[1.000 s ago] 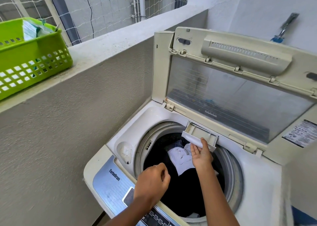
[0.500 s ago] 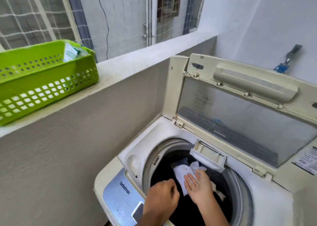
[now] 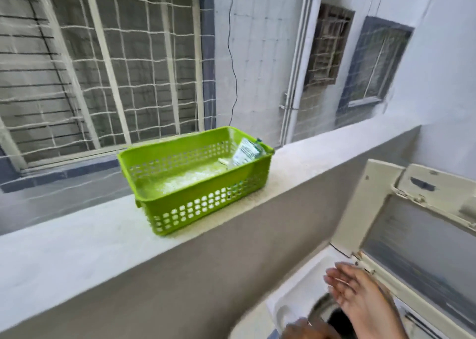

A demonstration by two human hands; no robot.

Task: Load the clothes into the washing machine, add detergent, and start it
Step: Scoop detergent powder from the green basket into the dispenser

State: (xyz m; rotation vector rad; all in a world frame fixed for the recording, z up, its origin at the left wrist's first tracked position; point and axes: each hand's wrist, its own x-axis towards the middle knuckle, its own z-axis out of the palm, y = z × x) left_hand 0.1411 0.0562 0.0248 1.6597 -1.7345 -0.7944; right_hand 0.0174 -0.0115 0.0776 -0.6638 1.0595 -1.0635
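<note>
The white top-load washing machine (image 3: 298, 284) fills the lower right corner, its lid (image 3: 417, 240) raised. Only a dark sliver of the drum opening (image 3: 337, 319) shows, and the clothes inside are out of sight. My right hand (image 3: 358, 297) hovers over the drum's rim with straight fingers pointing left, holding nothing. Just the blurred top of my left hand (image 3: 306, 331) shows at the bottom edge. A small white-and-green detergent packet (image 3: 246, 153) leans in the far right corner of a green plastic basket (image 3: 206, 206) on the ledge.
The basket stands on a wide concrete ledge (image 3: 77, 248) to the left of and above the machine. Rope netting (image 3: 103, 68) and a neighbouring building's windows lie beyond it. A grey wall (image 3: 206, 287) drops from the ledge to the machine.
The view has swung up and left, from the drum to the ledge and basket. My right hand has lifted out of the drum and away from the clothes, its fingers now spread.
</note>
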